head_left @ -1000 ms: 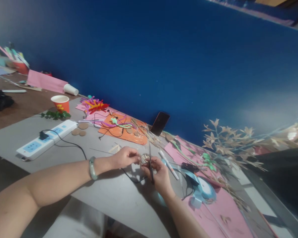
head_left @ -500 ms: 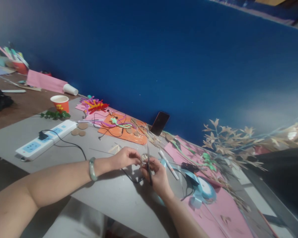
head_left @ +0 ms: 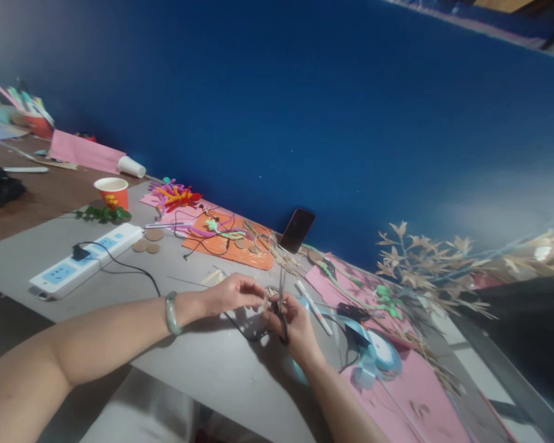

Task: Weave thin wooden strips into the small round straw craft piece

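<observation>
My right hand [head_left: 292, 321] is closed around a pair of scissors [head_left: 282, 311] with dark handles, whose blades point up and away from me. Close beside it, my left hand [head_left: 233, 294] pinches a small pale piece [head_left: 265, 301] that I cannot make out clearly. The fingertips of both hands nearly meet over the grey table [head_left: 203, 369]. Just beyond the right hand lie a white marker [head_left: 314, 309] and a light blue ribbon spool [head_left: 382, 352]. Thin pale sticks [head_left: 215, 277] rest behind my left hand.
A white power strip [head_left: 85, 261], a red paper cup [head_left: 112, 193] and green leaves [head_left: 102, 213] stand at left. An orange sheet [head_left: 249, 258] bears cords and wooden discs. A phone [head_left: 297, 230] leans on the blue wall [head_left: 258, 123]. Dried stems [head_left: 410, 252] spread at right.
The scissors have turned in my right hand, and their blades now lean slightly further right. My left hand has barely shifted.
</observation>
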Demonstrator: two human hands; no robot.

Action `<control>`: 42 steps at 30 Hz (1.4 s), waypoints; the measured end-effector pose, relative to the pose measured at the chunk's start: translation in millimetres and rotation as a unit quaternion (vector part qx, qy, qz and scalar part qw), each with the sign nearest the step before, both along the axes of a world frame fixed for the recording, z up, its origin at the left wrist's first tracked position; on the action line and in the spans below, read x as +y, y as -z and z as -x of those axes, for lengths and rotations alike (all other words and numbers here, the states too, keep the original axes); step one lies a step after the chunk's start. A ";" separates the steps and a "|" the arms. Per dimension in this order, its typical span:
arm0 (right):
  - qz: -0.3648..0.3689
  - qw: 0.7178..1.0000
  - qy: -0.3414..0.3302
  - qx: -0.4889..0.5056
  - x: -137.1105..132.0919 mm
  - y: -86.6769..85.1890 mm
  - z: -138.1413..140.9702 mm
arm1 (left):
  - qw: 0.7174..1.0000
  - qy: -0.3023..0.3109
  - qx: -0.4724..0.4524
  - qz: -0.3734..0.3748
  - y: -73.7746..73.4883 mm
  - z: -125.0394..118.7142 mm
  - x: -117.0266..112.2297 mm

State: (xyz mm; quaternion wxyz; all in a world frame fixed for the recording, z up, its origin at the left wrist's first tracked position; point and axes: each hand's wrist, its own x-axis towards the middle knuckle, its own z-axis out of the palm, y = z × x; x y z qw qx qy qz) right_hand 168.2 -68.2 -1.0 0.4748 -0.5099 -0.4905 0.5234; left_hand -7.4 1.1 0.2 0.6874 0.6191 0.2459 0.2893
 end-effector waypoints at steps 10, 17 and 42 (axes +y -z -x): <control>0.020 1.000 -0.013 -0.011 -1.7 -6.1 3.9 | 0.999 0.039 -0.017 -0.011 -2.1 -0.8 -2.0; 0.037 0.997 -0.066 0.022 -0.7 -4.9 -1.3 | 0.997 0.067 0.008 -0.035 -12.3 3.8 -4.9; -0.084 0.974 0.002 -0.210 -2.5 -4.7 5.4 | 0.996 -0.043 -0.075 0.002 -2.1 -0.7 -0.7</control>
